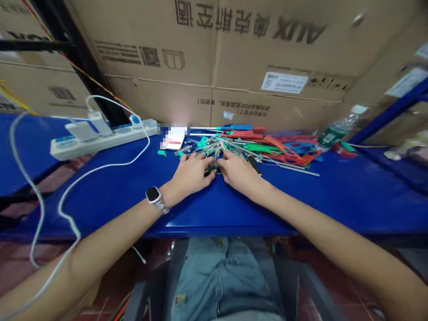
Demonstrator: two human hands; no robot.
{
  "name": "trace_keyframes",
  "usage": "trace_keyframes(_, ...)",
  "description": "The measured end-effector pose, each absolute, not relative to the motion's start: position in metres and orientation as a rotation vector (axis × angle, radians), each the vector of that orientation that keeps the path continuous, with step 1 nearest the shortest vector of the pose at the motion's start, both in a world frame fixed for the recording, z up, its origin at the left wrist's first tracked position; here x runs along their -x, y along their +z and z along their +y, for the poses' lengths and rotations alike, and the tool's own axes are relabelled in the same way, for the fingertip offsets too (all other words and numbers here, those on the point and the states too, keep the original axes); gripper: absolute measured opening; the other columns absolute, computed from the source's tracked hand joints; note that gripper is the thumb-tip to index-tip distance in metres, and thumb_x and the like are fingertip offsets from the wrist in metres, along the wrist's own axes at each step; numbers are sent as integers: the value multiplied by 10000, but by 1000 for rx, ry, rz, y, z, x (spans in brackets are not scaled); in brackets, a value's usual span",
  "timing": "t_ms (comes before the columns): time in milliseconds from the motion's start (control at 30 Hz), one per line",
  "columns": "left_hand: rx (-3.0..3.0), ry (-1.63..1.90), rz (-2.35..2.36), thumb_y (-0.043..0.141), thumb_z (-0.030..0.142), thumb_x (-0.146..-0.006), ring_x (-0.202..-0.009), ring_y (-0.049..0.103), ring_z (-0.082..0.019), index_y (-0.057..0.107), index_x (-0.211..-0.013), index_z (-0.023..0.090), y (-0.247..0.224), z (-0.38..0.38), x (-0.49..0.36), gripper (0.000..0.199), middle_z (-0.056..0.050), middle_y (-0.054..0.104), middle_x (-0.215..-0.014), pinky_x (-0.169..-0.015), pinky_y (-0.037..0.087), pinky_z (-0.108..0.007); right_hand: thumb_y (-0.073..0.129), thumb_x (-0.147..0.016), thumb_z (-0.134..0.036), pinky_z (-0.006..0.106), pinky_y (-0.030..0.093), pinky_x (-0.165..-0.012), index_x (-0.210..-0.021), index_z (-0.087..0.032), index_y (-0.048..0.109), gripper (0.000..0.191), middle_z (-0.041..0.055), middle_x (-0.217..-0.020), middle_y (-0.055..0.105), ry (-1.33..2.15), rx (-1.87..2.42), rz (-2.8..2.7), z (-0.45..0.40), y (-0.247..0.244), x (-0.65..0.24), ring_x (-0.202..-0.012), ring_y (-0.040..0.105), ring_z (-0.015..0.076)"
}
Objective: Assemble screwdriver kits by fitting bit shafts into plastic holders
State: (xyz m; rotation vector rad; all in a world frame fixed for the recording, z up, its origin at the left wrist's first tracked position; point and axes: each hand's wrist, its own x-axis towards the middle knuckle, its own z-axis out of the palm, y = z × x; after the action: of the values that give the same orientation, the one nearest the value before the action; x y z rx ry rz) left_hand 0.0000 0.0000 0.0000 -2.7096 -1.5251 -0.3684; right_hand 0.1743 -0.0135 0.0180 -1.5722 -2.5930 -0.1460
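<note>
Both hands meet at the near edge of a heap of small metal and teal parts (214, 143) on the blue table. My left hand (195, 174), with a watch (154, 195) on its wrist, has its fingers curled round something small and dark green, mostly hidden. My right hand (239, 171) is closed, thumb and fingertips pressed together beside the left fingertips; what they pinch is too small to name. A black and yellow tool (254, 164) lies just beyond the right hand. Red, green and blue plastic pieces (290, 149) lie with metal rods further right.
A white power strip (123, 133) with plugs and a loose white cable (110, 166) occupies the left. A phone (175, 137) lies behind the left hand. A bottle (343, 127) leans at the back right. Large cardboard boxes (200, 58) stand behind the blue table (207, 214).
</note>
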Motion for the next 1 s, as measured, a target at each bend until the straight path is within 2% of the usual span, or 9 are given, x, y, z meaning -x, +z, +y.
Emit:
trace_keyframes(300,2681,-379,-1541,534,360,-998,-1112,631,-356,668,-1050,193,-1,-1,-4,221,-116,700,-1123,-926,437,-519,488,-956,-77,333,468,-706,-1098,-136,719,277,163,-1188,643,-145,1561,-2549,-11,11,-174,-767,630,193)
trace_keyframes(533,2674,-404,-1553,549,351,-985,-1121,629,-370,684,-1072,192,-2,-2,-5,226,-124,702,-1111,-934,437,-530,488,-912,-45,331,449,-661,-1123,-141,725,332,164,-1166,644,-158,1539,-2592,-12,13,-172,-723,606,189)
trace_keyframes(667,2677,-415,-1574,552,353,-982,-1118,628,-368,679,-1070,198,-1,-2,-6,219,-123,699,-1114,-939,437,-531,493,-902,-48,329,427,-660,-1063,-138,737,305,151,-1126,646,-119,1517,-2575,-9,13,-174,-715,582,181)
trace_keyframes(800,2701,-413,-1626,557,337,-971,-1105,625,-367,674,-1053,200,1,-2,-7,198,-120,701,-1110,-939,438,-538,506,-891,-47,329,415,-694,-1005,-128,737,270,134,-1067,648,-41,1505,-2523,-4,12,-178,-772,578,191)
trace_keyframes(1000,2721,-411,-1659,554,343,-977,-1095,624,-353,670,-1060,211,2,-2,-7,194,-95,702,-1095,-934,443,-531,500,-939,-89,316,414,-737,-1060,-141,745,279,124,-1065,656,-22,1511,-2505,-7,16,-182,-875,613,209)
